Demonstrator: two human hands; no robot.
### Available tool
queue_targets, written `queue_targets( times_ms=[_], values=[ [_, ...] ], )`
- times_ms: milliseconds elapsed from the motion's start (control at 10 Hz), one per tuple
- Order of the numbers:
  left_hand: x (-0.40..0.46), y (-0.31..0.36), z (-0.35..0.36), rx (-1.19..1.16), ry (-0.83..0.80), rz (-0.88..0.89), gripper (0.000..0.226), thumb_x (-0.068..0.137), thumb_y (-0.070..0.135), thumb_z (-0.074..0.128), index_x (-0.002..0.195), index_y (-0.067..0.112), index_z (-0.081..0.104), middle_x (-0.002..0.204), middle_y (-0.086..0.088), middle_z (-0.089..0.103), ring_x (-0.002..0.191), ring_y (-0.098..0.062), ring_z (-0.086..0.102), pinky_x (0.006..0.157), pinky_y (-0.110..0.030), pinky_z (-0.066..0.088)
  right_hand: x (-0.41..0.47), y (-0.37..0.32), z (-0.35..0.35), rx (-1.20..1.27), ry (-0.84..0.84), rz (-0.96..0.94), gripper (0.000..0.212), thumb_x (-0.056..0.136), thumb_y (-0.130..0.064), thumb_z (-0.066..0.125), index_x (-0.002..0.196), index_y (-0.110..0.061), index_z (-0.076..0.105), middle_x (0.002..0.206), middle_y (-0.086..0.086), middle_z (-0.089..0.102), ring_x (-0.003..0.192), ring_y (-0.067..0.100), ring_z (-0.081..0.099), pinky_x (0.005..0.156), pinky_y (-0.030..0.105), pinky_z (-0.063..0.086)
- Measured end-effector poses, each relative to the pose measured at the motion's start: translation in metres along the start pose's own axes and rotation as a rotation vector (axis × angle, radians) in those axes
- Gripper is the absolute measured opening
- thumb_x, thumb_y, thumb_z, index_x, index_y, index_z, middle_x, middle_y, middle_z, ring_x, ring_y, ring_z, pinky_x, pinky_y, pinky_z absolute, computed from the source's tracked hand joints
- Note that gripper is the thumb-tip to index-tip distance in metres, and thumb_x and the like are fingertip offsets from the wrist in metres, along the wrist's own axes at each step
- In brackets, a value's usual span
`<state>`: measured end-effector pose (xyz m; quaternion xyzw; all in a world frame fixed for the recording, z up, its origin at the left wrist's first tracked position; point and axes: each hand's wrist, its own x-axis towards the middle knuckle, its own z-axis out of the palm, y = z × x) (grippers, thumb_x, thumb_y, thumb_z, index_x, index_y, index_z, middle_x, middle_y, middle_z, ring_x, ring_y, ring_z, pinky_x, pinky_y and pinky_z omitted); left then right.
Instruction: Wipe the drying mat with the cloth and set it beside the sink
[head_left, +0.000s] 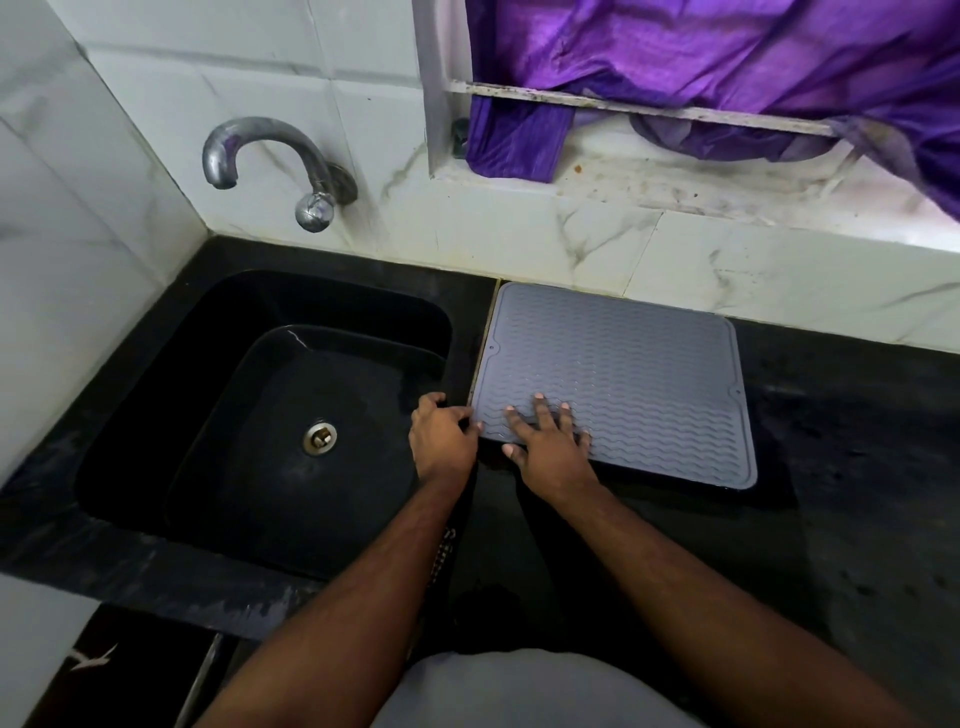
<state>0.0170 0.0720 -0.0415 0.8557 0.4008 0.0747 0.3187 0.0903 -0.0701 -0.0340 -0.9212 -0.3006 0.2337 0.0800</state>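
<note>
A grey ribbed drying mat (628, 374) lies flat on the black counter, just right of the black sink (218, 395), its back edge against the tiled wall. My left hand (441, 439) pinches the mat's near-left corner with thumb and fingertips. My right hand (548, 441) presses flat on the mat's near-left part, fingers spread and straight. No wiping cloth shows in the view.
A steel tap (270, 161) juts from the wall above the sink. The sink's drain (319, 439) sits at its bottom. Purple fabric (727, 67) hangs over the window ledge behind the mat. Black counter (857, 493) stretches right of the mat.
</note>
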Motion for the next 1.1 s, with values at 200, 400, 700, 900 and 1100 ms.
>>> queue_targets(
  times_ms=[200,400,700,900,1100],
  values=[
    [-0.002,-0.001,-0.007,0.038,-0.065,0.020,0.038,0.091,0.035,0.071,0.127,0.022,0.070,0.148,-0.004,0.042,0.133,-0.023,0.042,0.110,-0.042,0.040,-0.001,-0.001,0.001,-0.008,-0.002,0.003,0.062,0.103,-0.053,0.038,0.158,-0.043,0.010,0.169,0.003,-0.012,0.151,0.041,-0.017,0.117,0.068,-0.001],
    [-0.007,-0.002,-0.008,0.061,-0.071,0.027,0.040,0.091,0.029,0.072,0.131,0.024,0.067,0.152,-0.003,0.039,0.137,-0.023,0.040,0.111,-0.042,0.037,-0.005,-0.006,0.000,-0.039,0.011,-0.013,0.068,0.102,-0.058,0.038,0.160,-0.038,0.009,0.168,0.007,-0.012,0.152,0.041,-0.015,0.117,0.070,0.000],
    [-0.021,0.000,-0.008,-0.002,0.003,0.035,0.043,0.095,0.025,0.066,0.137,0.015,0.061,0.150,-0.007,0.048,0.137,-0.023,0.045,0.114,-0.039,0.038,-0.023,-0.002,0.004,-0.081,0.098,-0.089,0.064,0.104,-0.052,0.037,0.160,-0.028,0.017,0.169,0.011,0.000,0.155,0.034,-0.002,0.119,0.064,0.001],
    [-0.037,0.004,-0.016,-0.005,0.056,0.040,0.041,0.095,0.024,0.065,0.135,0.014,0.061,0.150,-0.008,0.049,0.138,-0.023,0.045,0.116,-0.040,0.036,-0.038,0.009,-0.006,-0.082,0.143,-0.041,0.065,0.103,-0.051,0.039,0.158,-0.022,0.022,0.167,0.013,0.013,0.153,0.032,0.010,0.121,0.063,0.008],
    [-0.065,0.016,-0.022,-0.032,0.083,0.121,0.038,0.094,0.020,0.065,0.132,0.015,0.062,0.149,-0.008,0.050,0.138,-0.023,0.044,0.117,-0.038,0.036,-0.064,0.018,-0.010,-0.041,0.220,-0.016,0.066,0.103,-0.052,0.040,0.158,-0.019,0.023,0.165,0.014,0.018,0.153,0.033,0.014,0.121,0.062,0.011]
  ],
)
